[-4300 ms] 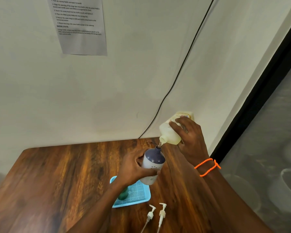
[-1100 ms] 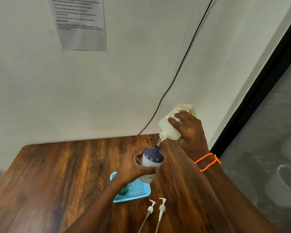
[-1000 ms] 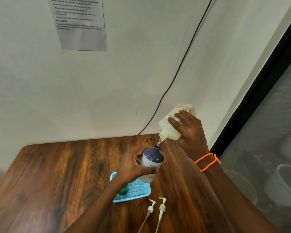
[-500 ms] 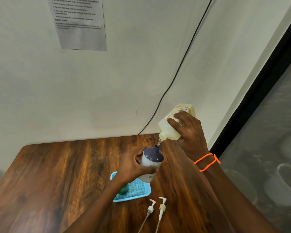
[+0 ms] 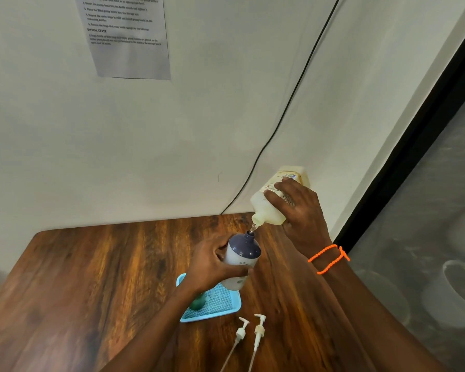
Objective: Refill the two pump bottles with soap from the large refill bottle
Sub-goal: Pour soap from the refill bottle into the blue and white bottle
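My right hand (image 5: 300, 210) grips the large pale-yellow refill bottle (image 5: 269, 213), tipped with its spout down and to the left. A thin stream of soap runs from the spout into the neck of a white pump bottle with a dark blue top (image 5: 243, 257). My left hand (image 5: 210, 264) holds that bottle around its body, above the wooden table (image 5: 91, 277). A green pump bottle (image 5: 198, 303) stands in the light blue tray (image 5: 220, 310), mostly hidden behind my left wrist. Two white pump heads (image 5: 253, 331) with long tubes lie on the table in front of the tray.
A white wall rises just behind the table, with a black cable (image 5: 287, 108) running down it and a printed sheet (image 5: 126, 36) taped up. A dark frame and glass panel (image 5: 427, 183) close off the right side.
Hardly anything differs. Both hands have held their places while the soap keeps pouring; the view has shifted very slightly.
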